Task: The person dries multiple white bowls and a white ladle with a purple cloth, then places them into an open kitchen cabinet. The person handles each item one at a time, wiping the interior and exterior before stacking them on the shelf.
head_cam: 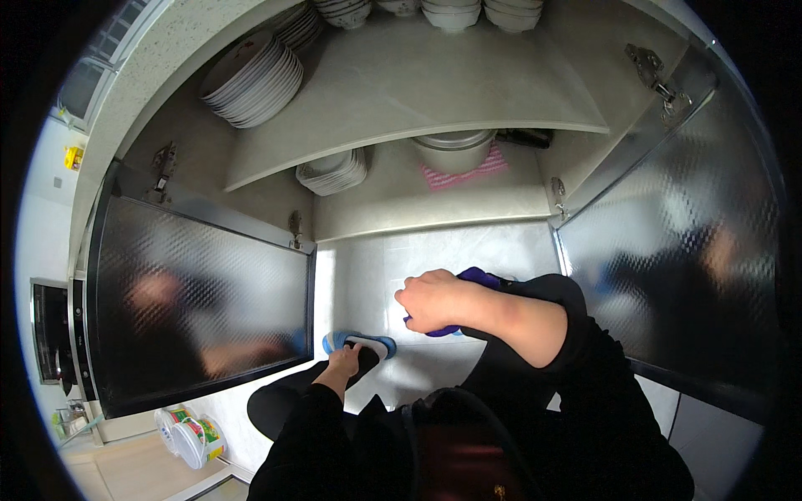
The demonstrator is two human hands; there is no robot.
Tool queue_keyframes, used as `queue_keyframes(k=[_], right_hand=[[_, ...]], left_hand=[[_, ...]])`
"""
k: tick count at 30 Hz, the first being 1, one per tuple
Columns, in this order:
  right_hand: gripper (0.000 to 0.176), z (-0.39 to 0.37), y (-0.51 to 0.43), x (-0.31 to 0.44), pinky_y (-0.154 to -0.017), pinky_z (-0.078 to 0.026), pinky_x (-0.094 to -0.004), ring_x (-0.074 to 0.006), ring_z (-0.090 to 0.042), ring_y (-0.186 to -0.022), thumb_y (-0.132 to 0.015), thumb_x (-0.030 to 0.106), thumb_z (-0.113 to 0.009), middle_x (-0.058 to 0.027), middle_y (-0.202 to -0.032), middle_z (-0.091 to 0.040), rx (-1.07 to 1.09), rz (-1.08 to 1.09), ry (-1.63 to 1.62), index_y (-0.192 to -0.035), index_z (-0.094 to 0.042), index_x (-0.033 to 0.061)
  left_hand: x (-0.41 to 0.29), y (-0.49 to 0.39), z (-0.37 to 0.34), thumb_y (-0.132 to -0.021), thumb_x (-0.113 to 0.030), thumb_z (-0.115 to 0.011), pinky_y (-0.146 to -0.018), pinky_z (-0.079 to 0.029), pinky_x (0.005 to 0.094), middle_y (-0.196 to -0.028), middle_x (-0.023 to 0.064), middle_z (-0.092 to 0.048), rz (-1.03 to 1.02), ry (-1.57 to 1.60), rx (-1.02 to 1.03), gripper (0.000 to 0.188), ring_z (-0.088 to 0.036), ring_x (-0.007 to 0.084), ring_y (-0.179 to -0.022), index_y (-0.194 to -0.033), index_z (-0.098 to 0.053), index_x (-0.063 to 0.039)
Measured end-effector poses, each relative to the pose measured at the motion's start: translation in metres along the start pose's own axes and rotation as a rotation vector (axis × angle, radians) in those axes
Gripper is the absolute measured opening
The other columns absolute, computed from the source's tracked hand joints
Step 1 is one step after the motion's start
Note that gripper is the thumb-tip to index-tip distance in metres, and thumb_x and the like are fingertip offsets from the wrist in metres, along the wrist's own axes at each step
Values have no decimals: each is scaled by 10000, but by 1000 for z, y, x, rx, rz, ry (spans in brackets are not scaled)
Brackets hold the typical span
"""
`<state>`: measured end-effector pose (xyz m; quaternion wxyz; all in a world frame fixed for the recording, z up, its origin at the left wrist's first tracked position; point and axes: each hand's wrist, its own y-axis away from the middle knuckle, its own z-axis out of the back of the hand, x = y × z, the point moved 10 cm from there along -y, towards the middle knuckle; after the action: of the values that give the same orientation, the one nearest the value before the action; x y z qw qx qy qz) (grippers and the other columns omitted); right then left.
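My right hand (428, 302) is closed on a purple cloth (479, 275) above the floor, in front of the cabinet. Parts of the cloth show beyond the wrist and under the fingers. Lower and to the left, my left hand (345, 361) rests by my knee, above a blue and white shoe (382, 346); whether its fingers hold anything cannot be told. Ahead is a cabinet with an upper shelf (401, 94). On it are a tilted stack of white plates (266, 81) and stacked bowls (451, 15).
Textured glass doors stand open at left (207, 294) and right (677, 250). The lower shelf (388, 200) holds white dishes (332, 172) and a lidded pot (454, 150) on a pink striped cloth (467, 174). White plastic buckets (197, 441) are at lower left.
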<state>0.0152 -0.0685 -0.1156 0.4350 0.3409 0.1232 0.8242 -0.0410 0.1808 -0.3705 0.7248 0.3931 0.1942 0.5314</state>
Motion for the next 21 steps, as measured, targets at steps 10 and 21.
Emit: queue_keyframes(k=[10, 21], right_hand=[[296, 12, 5, -5, -763, -496, -416, -328, -620, -887, -718, 221, -590, -189, -915, -638, -108, -9, -10, -908, -638, -1], [265, 34, 22, 1, -719, -510, -422, -350, -631, -831, -703, 206, -593, -203, -862, -644, -281, 65, -51, -834, -662, -13]], left_hand=[[-40, 27, 14, -756, -241, -600, -990, -355, 427, -1335, 181, -299, -230, -215, 135, 474, -382, 392, -1190, -1220, -528, -174], [-57, 87, 188, -836, -24, -570, -788, -492, 290, -1125, 136, -546, -409, 975, -315, 398, -590, 201, -936, -1218, -462, -16]])
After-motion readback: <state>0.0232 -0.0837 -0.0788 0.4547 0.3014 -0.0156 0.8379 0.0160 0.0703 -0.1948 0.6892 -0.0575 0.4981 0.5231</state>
